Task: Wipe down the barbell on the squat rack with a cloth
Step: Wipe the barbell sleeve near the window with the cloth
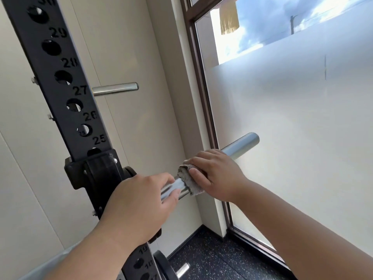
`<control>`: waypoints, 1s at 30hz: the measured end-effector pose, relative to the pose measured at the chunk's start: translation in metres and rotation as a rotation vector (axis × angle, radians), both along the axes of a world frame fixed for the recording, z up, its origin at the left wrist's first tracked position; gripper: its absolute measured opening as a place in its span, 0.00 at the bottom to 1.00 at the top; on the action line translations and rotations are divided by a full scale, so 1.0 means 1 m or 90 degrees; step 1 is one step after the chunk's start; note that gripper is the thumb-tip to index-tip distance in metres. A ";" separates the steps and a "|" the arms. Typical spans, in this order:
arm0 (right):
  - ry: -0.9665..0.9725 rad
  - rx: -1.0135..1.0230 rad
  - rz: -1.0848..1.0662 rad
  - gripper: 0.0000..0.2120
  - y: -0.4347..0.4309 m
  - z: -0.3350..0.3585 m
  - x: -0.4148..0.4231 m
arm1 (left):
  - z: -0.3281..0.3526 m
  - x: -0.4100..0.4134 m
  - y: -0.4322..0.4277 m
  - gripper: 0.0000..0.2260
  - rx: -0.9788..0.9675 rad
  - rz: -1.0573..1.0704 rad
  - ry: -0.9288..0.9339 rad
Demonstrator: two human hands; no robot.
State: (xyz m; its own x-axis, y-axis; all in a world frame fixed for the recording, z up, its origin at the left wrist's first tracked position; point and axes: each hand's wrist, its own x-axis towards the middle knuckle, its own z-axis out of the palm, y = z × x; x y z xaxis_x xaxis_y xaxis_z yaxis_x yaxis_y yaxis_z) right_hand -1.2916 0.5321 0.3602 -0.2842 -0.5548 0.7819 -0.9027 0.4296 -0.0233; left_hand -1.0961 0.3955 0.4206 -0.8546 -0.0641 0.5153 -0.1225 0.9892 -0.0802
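Up close, one barbell (240,146) rests in the black J-hook (94,170) of the squat rack upright (66,87), and its chrome sleeve runs up and to the right toward the frosted window (292,138). Two bare hands are on that sleeve. The left hand (141,203) sits just beside the hook, its grip closed round the bare metal with the fingers curled over the top. The right hand (217,174) sits further out, its grip clamped on one grey cloth (189,181), which is wrapped around the sleeve and touches it. A short shiny stretch of bar shows between the two hands, and the sleeve's free end sticks out past the right hand. The upright carries a row of round holes, with the painted numbers 25 through 29 readable. Two chrome pegs show: one peg (115,88) beside hole 27, and a lower peg (182,270) holding one black weight plate (164,265) above the speckled dark floor (218,257).
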 end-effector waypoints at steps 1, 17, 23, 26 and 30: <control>-0.011 0.023 -0.011 0.17 0.002 0.006 -0.011 | 0.000 0.000 0.000 0.15 0.002 -0.001 0.005; -0.159 0.038 -0.231 0.21 0.056 0.017 -0.117 | -0.006 -0.004 -0.004 0.22 -0.041 0.078 0.022; -0.004 -0.098 -0.157 0.19 0.036 -0.015 -0.095 | -0.006 -0.008 -0.001 0.24 -0.124 0.168 -0.097; -0.013 -0.138 -0.137 0.20 0.021 -0.025 -0.075 | -0.005 -0.008 0.000 0.23 -0.090 0.156 -0.091; -0.011 -0.196 -0.042 0.19 -0.004 -0.033 -0.018 | -0.003 -0.008 -0.001 0.20 -0.099 0.152 -0.086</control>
